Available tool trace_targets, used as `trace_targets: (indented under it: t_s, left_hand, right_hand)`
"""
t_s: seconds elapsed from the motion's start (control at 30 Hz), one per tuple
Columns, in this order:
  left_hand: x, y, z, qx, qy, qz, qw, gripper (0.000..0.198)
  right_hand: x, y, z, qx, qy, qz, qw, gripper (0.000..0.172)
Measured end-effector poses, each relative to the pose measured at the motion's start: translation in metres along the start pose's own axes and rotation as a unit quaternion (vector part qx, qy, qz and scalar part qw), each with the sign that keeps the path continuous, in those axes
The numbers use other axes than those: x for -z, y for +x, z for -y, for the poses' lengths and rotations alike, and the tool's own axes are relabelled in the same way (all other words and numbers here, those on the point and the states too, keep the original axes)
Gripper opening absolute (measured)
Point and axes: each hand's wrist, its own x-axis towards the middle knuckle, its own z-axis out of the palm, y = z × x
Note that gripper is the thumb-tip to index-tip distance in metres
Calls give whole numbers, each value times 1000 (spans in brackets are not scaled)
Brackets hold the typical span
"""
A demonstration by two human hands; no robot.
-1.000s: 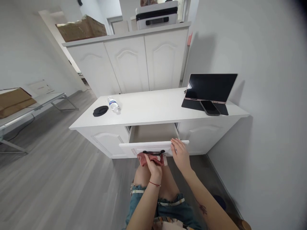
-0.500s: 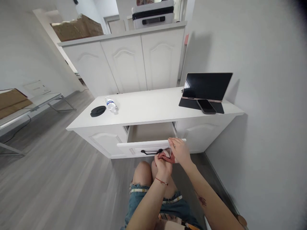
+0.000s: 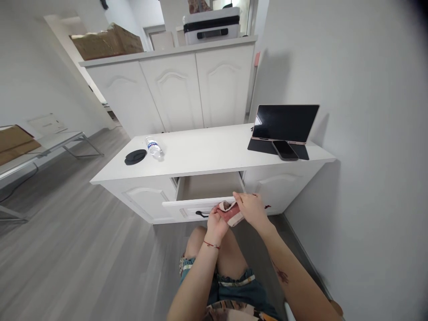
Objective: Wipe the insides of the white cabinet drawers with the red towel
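Note:
A small red-and-white cloth [image 3: 231,214] is stretched between my two hands, just in front of the open drawer [image 3: 187,204]. My left hand [image 3: 216,223] pinches its left side, below the drawer's black handle [image 3: 201,214]. On the other side, my right hand [image 3: 251,208] grips the cloth close to the drawer front's right end, with the thumb near its top edge. The palm side of the right hand is hidden. Inside the drawer the pale bottom shows.
On the white cabinet top [image 3: 200,149] lie a clear plastic bottle [image 3: 154,149] and a black flat object [image 3: 135,157]. A tablet [image 3: 286,122] stands at the right with a phone [image 3: 285,150] before it. My knees are under the drawer.
My left hand has moved left and slightly up, spreading the cloth wider between the hands. More of its red and white pattern shows. The drawer stays open.

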Motion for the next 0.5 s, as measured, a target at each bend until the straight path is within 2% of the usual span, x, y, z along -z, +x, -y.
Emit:
trace_targets:
  t_s: [0.1,0.3,0.5]
  left_hand:
    - [7,-7,-10,-2,15,4,1000,35]
    - [12,-28,-32,13,4,123,992,63]
    - [21,-52,-59,-11,23,179,984,74]
  right_hand:
    - [1,2,1,-1,-14,-10,1000,50]
    - [-3,3,-1,14,-13,-27,999,58]
    - [-6,4,-3,9,-8,-24,1000,59]
